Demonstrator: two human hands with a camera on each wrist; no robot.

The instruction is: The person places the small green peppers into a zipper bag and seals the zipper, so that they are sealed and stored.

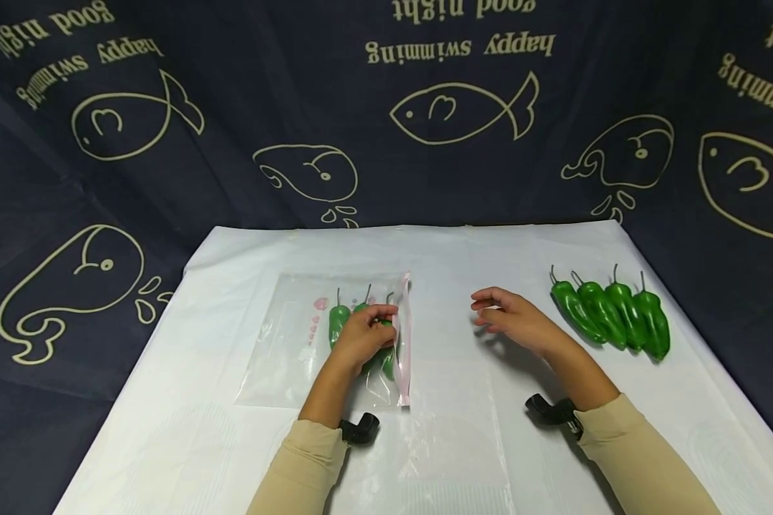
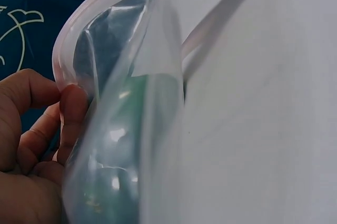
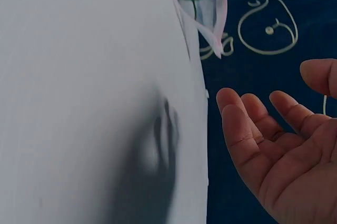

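A clear zip bag [image 1: 277,357] with a pink edge lies on the table, its mouth facing right. Inside it are several green peppers [image 1: 338,320] with thin stems. My left hand [image 1: 363,336] pinches the upper layer of the bag at the pink edge between thumb and fingertips, lifting it so the mouth gapes in the left wrist view. My right hand [image 1: 512,318] hovers over the table to the right of the bag, fingers loosely bent and nothing in them. The right wrist view shows its palm [image 3: 300,176] bare, with the bag's mouth [image 3: 218,29] beyond.
Several more green peppers [image 1: 612,315] lie side by side at the right of the table [image 1: 451,257], stems pointing away. A dark curtain [image 1: 309,86] with fish drawings hangs behind and along the sides. Black wrist mounts [image 1: 361,429] sit on both wrists.
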